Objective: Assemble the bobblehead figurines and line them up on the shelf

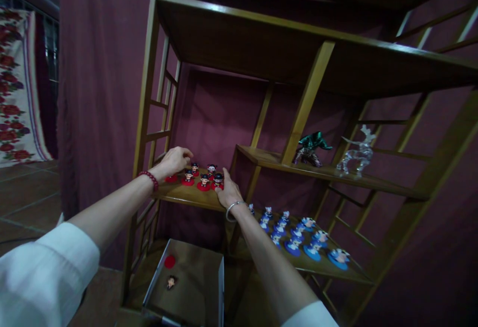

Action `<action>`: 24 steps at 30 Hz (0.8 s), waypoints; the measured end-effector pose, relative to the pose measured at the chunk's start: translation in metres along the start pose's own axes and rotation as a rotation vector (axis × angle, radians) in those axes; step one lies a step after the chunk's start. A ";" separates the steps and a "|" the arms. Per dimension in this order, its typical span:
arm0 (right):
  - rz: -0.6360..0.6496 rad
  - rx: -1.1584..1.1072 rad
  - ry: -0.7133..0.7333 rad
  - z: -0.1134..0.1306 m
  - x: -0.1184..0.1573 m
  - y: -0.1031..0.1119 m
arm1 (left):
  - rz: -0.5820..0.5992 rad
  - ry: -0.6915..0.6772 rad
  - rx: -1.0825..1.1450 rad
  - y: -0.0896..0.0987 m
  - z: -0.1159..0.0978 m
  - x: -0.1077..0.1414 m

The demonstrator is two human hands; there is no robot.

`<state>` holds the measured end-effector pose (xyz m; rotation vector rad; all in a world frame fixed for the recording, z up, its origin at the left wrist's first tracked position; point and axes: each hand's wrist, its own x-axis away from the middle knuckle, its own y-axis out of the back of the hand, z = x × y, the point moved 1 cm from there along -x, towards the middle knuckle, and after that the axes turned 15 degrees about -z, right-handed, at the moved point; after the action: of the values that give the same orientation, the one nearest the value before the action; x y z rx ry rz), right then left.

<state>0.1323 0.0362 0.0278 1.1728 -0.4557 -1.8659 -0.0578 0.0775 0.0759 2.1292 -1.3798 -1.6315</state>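
Small black-haired figurines on round red bases stand in rows on the left wooden shelf. My right hand is at the right end of the group, thumb and forefinger on either side of a dark-capped figurine. My left hand hovers over the left end, fingers loosely bent and apart, with no held object visible. Partly hidden below it is a red base. Between the hands stand a front figurine, another to its left, and back-row figurines.
Below, an open cardboard box holds a red disc and a loose figurine. Several blue-based figurines stand on the lower right shelf. A green figure and a clear deer ornament occupy the higher shelf. Wooden uprights divide the unit.
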 end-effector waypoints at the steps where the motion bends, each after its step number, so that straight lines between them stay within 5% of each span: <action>1: -0.003 -0.004 0.002 0.000 0.000 -0.001 | 0.042 -0.006 -0.009 -0.004 0.000 -0.007; 17: -0.073 -0.156 0.024 -0.008 -0.003 -0.004 | 0.441 -0.011 -0.102 -0.043 0.001 -0.043; 24: -0.131 -0.299 0.000 -0.018 -0.010 -0.012 | 0.478 -0.103 -0.144 -0.048 0.002 -0.045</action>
<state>0.1438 0.0533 0.0158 1.0194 -0.0944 -1.9656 -0.0315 0.1380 0.0787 1.5018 -1.5894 -1.5976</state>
